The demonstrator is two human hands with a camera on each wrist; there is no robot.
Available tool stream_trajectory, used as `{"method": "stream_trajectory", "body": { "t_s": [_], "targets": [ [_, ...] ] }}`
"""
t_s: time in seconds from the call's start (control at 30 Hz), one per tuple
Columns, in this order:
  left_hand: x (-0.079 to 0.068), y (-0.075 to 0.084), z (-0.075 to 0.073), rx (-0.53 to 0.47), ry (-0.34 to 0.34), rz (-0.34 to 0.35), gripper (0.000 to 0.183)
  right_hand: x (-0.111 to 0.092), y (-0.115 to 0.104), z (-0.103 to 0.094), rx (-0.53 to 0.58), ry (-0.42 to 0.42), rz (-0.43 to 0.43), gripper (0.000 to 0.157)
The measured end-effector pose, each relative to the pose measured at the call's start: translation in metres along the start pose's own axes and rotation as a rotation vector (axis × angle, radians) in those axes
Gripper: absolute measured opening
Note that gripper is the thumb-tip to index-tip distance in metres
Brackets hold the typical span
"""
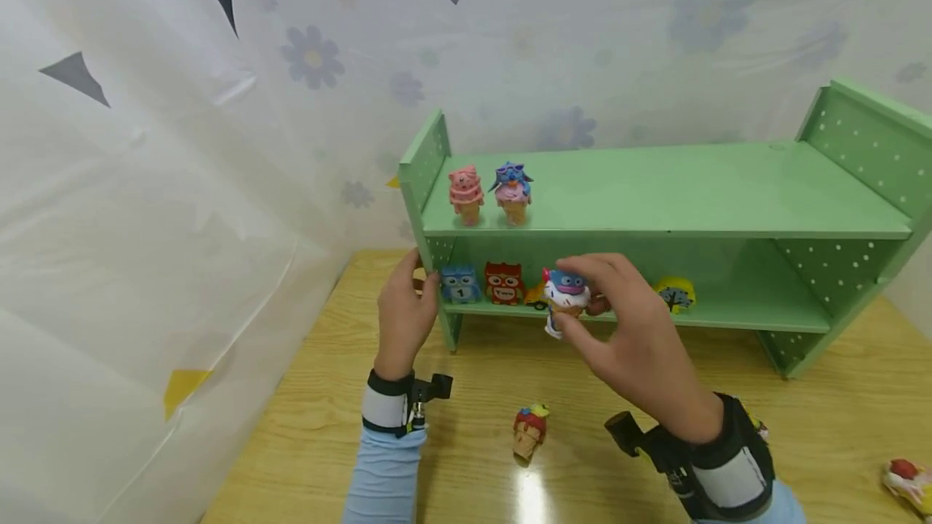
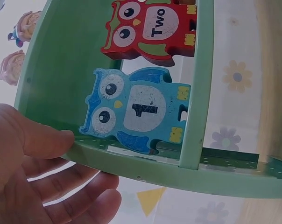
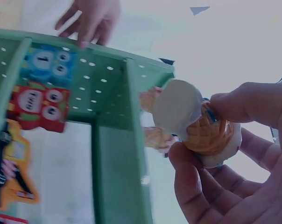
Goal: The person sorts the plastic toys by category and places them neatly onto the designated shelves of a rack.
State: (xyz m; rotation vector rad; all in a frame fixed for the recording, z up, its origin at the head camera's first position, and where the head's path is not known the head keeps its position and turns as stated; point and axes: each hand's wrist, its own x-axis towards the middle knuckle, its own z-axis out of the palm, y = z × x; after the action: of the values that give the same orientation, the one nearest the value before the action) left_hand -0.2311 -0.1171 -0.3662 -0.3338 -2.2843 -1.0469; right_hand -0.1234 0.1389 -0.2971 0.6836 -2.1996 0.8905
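Observation:
In the head view my right hand [image 1: 637, 338] pinches an ice-cream cone figurine [image 1: 568, 291] with a blue face and white icing, held up before the lower shelf. The right wrist view shows its waffle cone and round white base [image 3: 177, 107] between thumb and fingers. My left hand [image 1: 408, 306] touches the left side panel [image 1: 424, 168] of the green shelf. Its thumb [image 2: 50, 140] lies at the front edge, its fingers loosely bent outside. Close by stand a blue owl [image 2: 143, 109] marked 1 and a red owl [image 2: 152, 30] marked Two.
On the top shelf [image 1: 692, 188] stand a pink cone figurine [image 1: 466, 194] and a blue-topped one [image 1: 513, 192]. A yellow tree piece [image 1: 675, 294] sits on the lower shelf. A red-topped cone figurine [image 1: 529, 433] lies on the wooden table [image 1: 306, 443], another figurine [image 1: 908, 483] far right.

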Motion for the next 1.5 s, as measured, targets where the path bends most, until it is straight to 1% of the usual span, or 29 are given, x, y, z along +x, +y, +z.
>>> {"method": "stream_trajectory", "body": {
  "t_s": [0.13,0.27,0.43,0.6,0.8,0.93,1.07,1.27,1.5],
  "targets": [
    [-0.001,0.0,0.0,-0.007,-0.006,-0.007,0.036,0.019,0.0,-0.011,-0.006,0.028,-0.053,0.059],
    [-0.001,0.001,-0.001,-0.018,-0.01,-0.007,0.037,0.037,0.004,-0.02,-0.03,0.062,-0.08,0.061],
    [-0.001,0.001,-0.001,-0.011,-0.011,-0.013,0.037,0.059,0.01,-0.025,-0.036,0.058,-0.05,0.065],
    [-0.001,0.0,-0.001,-0.014,-0.009,-0.011,0.036,0.074,0.02,-0.023,-0.02,0.042,-0.025,0.063],
    [-0.002,-0.001,0.001,-0.013,-0.029,-0.02,0.036,0.078,0.032,-0.014,-0.013,0.035,-0.012,0.062],
    [-0.001,-0.001,0.0,-0.005,-0.021,-0.023,0.037,0.082,0.039,-0.008,-0.032,0.061,0.001,0.06],
    [0.001,-0.001,-0.001,-0.001,-0.024,-0.019,0.037,0.086,0.045,-0.005,-0.047,0.08,0.034,0.059],
    [0.001,-0.002,-0.001,-0.005,-0.023,-0.02,0.038,0.088,0.052,-0.004,-0.044,0.052,0.064,0.06],
    [0.001,-0.004,0.0,-0.012,-0.024,-0.026,0.038,0.087,0.057,-0.002,-0.079,0.024,0.061,0.064]
  ]
}}
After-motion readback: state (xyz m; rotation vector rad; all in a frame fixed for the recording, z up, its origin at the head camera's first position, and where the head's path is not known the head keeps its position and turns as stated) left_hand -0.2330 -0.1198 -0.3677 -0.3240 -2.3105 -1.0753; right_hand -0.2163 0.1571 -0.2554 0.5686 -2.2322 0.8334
